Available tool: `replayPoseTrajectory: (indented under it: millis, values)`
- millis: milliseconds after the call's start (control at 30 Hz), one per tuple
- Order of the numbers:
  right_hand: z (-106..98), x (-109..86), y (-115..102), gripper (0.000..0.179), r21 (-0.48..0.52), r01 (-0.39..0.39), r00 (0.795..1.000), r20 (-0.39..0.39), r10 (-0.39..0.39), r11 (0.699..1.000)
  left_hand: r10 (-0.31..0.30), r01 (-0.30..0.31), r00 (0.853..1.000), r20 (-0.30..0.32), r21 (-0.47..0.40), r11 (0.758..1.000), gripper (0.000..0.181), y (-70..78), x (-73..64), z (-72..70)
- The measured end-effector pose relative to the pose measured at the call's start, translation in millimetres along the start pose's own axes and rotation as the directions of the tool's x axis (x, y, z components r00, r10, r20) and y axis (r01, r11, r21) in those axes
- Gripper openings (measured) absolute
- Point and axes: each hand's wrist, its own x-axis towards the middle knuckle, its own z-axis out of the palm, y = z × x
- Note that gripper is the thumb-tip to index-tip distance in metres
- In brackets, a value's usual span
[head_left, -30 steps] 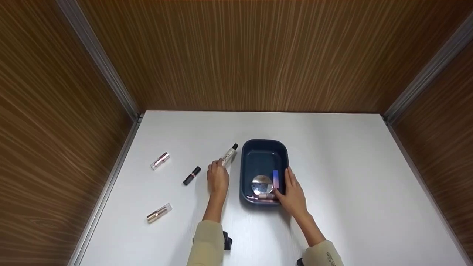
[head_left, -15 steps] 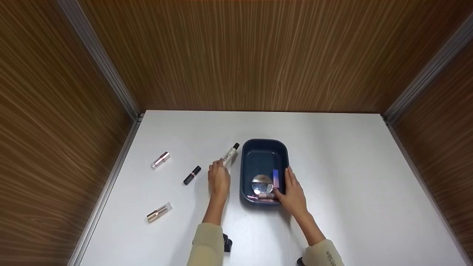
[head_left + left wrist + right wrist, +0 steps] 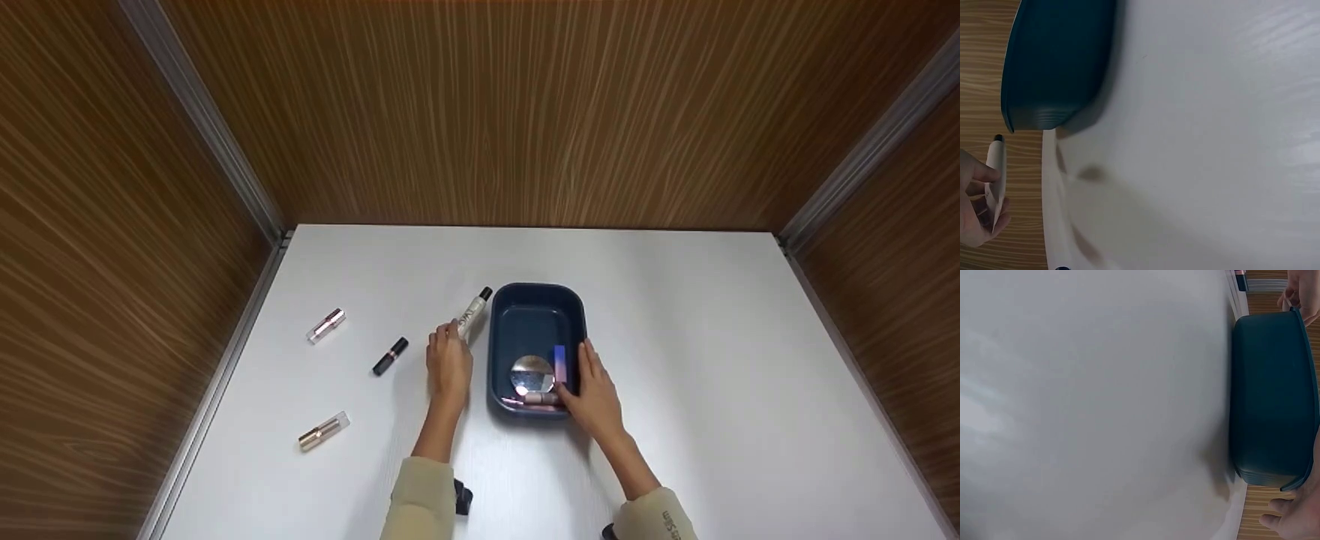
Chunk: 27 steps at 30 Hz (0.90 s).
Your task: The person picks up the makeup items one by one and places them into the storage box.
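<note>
In the head view my left hand [image 3: 449, 365] holds a white cosmetic tube with a black cap [image 3: 472, 315], its capped end tilted toward the box's left rim. In the left wrist view the thumb and fingers pinch the tube [image 3: 997, 169] beside the box wall. My right hand [image 3: 595, 395] grips the right wall of the dark blue box [image 3: 517, 330], thumb over the rim and fingers along the outside. Inside the box lie a round silvery compact [image 3: 532, 373], a blue-to-pink lipstick [image 3: 559, 362] and slim pinkish tubes [image 3: 540, 399], partly hidden by the thumb.
To the left on the white table [image 3: 712, 337] lie a black lipstick [image 3: 391, 356], a pink-gold lipstick with a clear end [image 3: 326, 326] and a gold one [image 3: 324, 431]. Wood-grain panels [image 3: 525, 112] stand at the back and both sides.
My left hand has shifted slightly right with the white tube, bringing its black cap closer to the box rim. My right hand and the box have stayed in place.
</note>
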Motion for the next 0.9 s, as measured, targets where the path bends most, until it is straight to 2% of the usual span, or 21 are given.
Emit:
replayPoseTrajectory:
  millis: [267, 433, 633, 900]
  values:
    - [-1, -0.4, 0, 0.078, 0.006, 0.001, 1.000, -0.011, -0.001, 1.000, 0.001, -0.001, 1.000, 0.021, -0.025, 1.000, 0.028, 8.5, -0.2, -5.1]
    - [-1, -0.9, -2, 0.079, 0.022, 0.001, 1.000, -0.010, -0.001, 1.000, 0.002, -0.002, 1.000, 0.011, -0.042, 0.999, 0.029, 14.2, -2.3, -6.2]
    - [-1, -1.2, -2, 0.079, 0.020, 0.005, 1.000, -0.016, -0.005, 1.000, 0.030, -0.030, 1.000, 0.000, -0.055, 0.998, 0.032, 20.5, -5.0, -6.3]
    - [2, -0.7, 1, 0.079, 0.015, 0.003, 1.000, -0.005, -0.003, 1.000, 0.032, -0.029, 0.999, 0.041, -0.063, 0.998, 0.033, 28.4, -9.4, -7.4]
